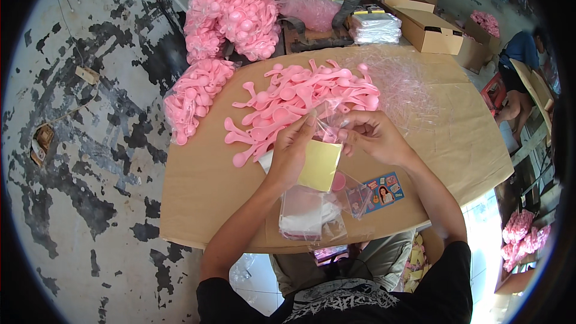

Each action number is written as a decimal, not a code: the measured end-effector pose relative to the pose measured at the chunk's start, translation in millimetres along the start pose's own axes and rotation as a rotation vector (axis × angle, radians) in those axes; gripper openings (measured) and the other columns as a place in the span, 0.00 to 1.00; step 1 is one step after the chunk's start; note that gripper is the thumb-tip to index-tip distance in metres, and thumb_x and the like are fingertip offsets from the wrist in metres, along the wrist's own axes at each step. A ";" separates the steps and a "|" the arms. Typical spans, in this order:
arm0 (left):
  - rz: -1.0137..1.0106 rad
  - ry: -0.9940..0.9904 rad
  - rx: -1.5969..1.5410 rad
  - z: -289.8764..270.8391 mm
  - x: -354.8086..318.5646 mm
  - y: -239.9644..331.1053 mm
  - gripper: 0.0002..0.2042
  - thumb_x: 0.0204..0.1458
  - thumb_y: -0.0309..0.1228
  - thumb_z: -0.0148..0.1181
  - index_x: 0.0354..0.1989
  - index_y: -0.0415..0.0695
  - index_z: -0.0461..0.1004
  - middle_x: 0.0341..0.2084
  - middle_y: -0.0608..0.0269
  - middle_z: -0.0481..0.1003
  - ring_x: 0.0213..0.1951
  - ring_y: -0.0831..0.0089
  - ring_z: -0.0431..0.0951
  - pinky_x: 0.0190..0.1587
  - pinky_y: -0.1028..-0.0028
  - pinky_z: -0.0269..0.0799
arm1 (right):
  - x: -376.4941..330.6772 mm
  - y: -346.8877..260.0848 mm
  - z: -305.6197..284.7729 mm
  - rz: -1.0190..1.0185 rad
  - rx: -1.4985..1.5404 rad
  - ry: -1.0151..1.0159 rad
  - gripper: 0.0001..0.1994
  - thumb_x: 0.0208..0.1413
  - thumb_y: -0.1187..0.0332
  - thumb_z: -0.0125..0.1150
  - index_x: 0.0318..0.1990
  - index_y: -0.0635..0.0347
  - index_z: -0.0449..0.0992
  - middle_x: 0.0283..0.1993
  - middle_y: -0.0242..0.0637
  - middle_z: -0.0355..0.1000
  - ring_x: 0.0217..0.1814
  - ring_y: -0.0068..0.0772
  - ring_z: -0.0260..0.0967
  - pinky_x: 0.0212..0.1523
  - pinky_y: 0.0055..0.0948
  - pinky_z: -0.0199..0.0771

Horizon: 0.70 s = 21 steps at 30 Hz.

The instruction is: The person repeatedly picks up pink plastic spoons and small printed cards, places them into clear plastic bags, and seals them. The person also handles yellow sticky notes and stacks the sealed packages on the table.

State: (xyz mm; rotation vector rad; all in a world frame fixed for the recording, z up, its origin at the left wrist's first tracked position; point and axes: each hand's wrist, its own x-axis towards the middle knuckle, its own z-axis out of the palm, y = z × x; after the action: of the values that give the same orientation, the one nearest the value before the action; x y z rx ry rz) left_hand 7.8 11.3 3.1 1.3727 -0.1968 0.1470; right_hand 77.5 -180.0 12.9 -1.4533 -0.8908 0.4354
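Note:
Above the brown table my left hand [293, 151] is closed on a small clear plastic bag [329, 129], its thumb and fingers pinching the upper part. A square yellow card [320, 165] hangs below the pinch, seemingly inside the bag. My right hand [373, 134] pinches the bag's other side, fingers bent. Just beyond both hands lies a loose heap of pink plastic scoops [294, 93]. Nearer to me sits a stack of clear bags [303, 213]. Beside it a blue printed card [385, 191] lies flat, partly under clear plastic.
Clear bags full of pink scoops [240, 15] stand beyond the table [198, 204]. Thin clear strips [408, 93] spread over its far right. Behind are a stack of packed clear bags [375, 27] and an open cardboard box [429, 30]. Another person [521, 66] sits at far right.

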 end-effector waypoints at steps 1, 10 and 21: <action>-0.021 -0.032 0.005 1.9 -1.0 3.2 0.24 0.68 0.42 0.43 0.65 0.39 0.63 0.48 0.59 0.77 0.37 0.83 0.79 0.37 0.82 0.75 | -1.0 -1.4 2.0 -0.001 0.020 0.063 0.11 0.61 0.70 0.61 0.50 0.62 0.78 0.33 0.29 0.76 0.29 0.15 0.72 0.31 0.18 0.74; -0.028 -0.125 0.233 -9.0 1.9 17.0 0.15 0.64 0.36 0.53 0.55 0.43 0.72 0.33 0.65 0.79 0.33 0.82 0.79 0.32 0.80 0.76 | 2.9 12.0 -8.9 -0.135 -0.034 0.140 0.11 0.61 0.72 0.60 0.50 0.62 0.80 0.38 0.31 0.78 0.36 0.16 0.72 0.38 0.20 0.76; 0.157 -0.310 0.342 -27.5 5.8 12.2 0.07 0.62 0.23 0.50 0.43 0.35 0.75 0.35 0.63 0.77 0.38 0.79 0.77 0.39 0.77 0.76 | 1.7 -1.6 -27.9 -0.444 -0.399 -0.010 0.15 0.42 0.86 0.58 0.35 0.60 0.84 0.32 0.34 0.78 0.38 0.30 0.71 0.43 0.31 0.70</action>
State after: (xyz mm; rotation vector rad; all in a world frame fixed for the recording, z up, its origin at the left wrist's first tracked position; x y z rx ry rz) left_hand 12.2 40.6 11.0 1.7179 -0.5593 0.1003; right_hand 98.8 -197.4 18.1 -1.5498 -1.3229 -0.0741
